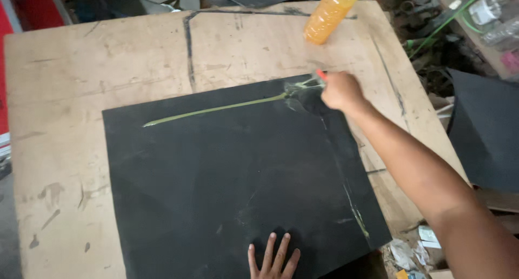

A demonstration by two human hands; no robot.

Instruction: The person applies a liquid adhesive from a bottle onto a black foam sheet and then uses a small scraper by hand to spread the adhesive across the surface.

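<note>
Hands: left (pixel 273 257) flat, right (pixel 340 91) outstretched

Black sheet (pixel 232 187), yellow-green streak (pixel 216 110), orange bottle (pixel 331 13), tan board (pixel 97 57).

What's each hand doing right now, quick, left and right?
Left hand: open, fingers spread, pressed flat on the black sheet.
Right hand: closed around a small tool, spreading the yellowish glue line.

Sheet on the tabletop

A foam sheet (pixel 227 187) lies on the tabletop (pixel 59 149), toward its near right. A glue line (pixel 216 110) runs along the sheet's far edge. The bottle (pixel 331 11) hangs above the far right corner, behind the right hand (pixel 340 91). The left hand (pixel 273 260) presses the sheet's near edge.
</note>
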